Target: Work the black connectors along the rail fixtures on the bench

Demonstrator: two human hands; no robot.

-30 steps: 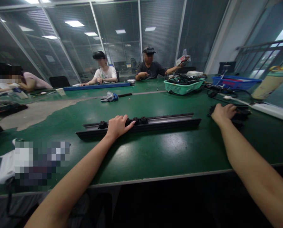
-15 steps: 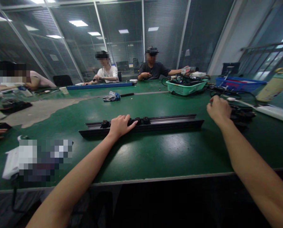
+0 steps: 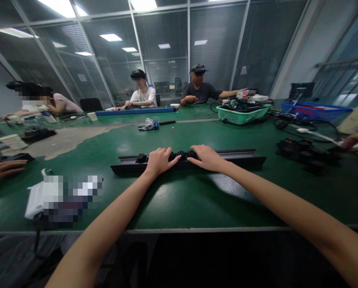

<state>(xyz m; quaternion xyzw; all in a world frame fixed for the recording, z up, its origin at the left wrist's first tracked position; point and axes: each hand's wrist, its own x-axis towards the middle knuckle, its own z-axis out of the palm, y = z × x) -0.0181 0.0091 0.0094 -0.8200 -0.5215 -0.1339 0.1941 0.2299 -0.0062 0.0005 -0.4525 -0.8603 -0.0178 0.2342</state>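
A long black metal rail (image 3: 233,161) with a channel along its top lies across the green table in front of me. Several small black blocks (image 3: 141,158) sit in the channel. My left hand (image 3: 160,161) is curled over the rail left of its middle, thumb on the near side, covering part of the row of blocks. Just to its right, my right hand (image 3: 207,158) grips the block at the right end of the visible row, thumb in front and fingers over the top. What lies under both palms is hidden.
More black blocks (image 3: 299,152) are heaped at the right, near another person's hand (image 3: 357,141). Beyond the rail are a glove (image 3: 149,124), a green basket (image 3: 242,115) of cables and a blue basket (image 3: 317,111). A white device (image 3: 35,200) lies at the left, near another hand (image 3: 6,170).
My right hand has come from the pile of blocks at the right to the rail's middle. My left hand stays on the rail. The view has shifted slightly, and another person's hand appears at the right.
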